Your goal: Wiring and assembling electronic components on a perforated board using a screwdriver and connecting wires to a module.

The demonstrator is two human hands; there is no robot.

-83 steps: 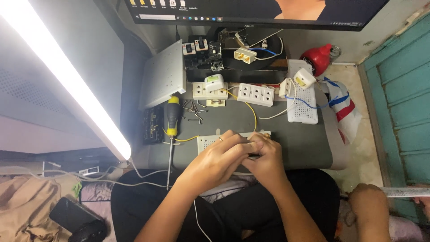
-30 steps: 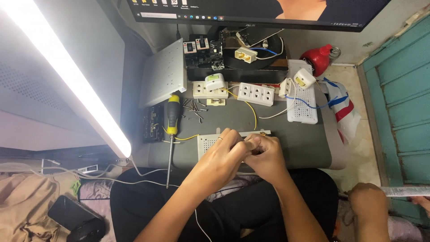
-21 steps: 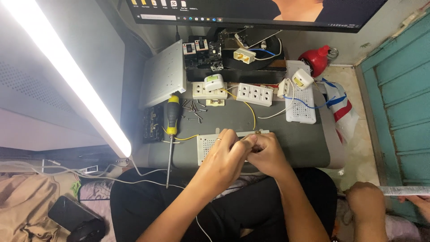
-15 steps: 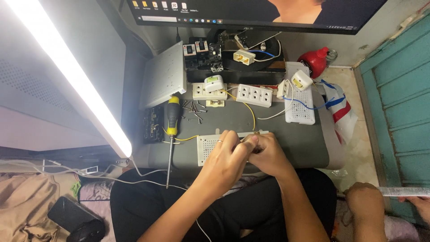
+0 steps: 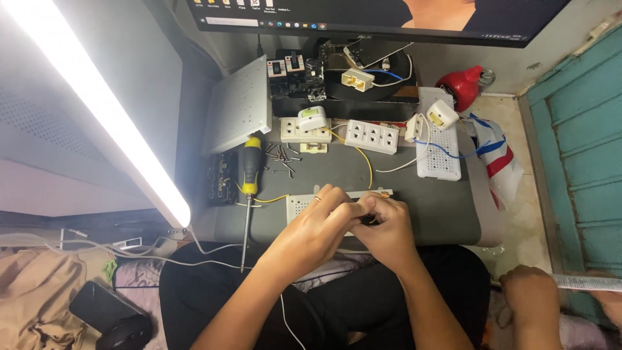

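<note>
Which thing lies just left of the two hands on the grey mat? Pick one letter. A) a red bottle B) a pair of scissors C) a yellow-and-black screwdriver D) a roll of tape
C: the yellow-and-black screwdriver lies on the grey mat, left of the left hand and right hand.

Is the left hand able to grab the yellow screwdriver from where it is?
Probably yes: the screwdriver lies bare on the grey board just left of the left hand, nothing between them. That hand would first have to leave the white socket strip.
</note>
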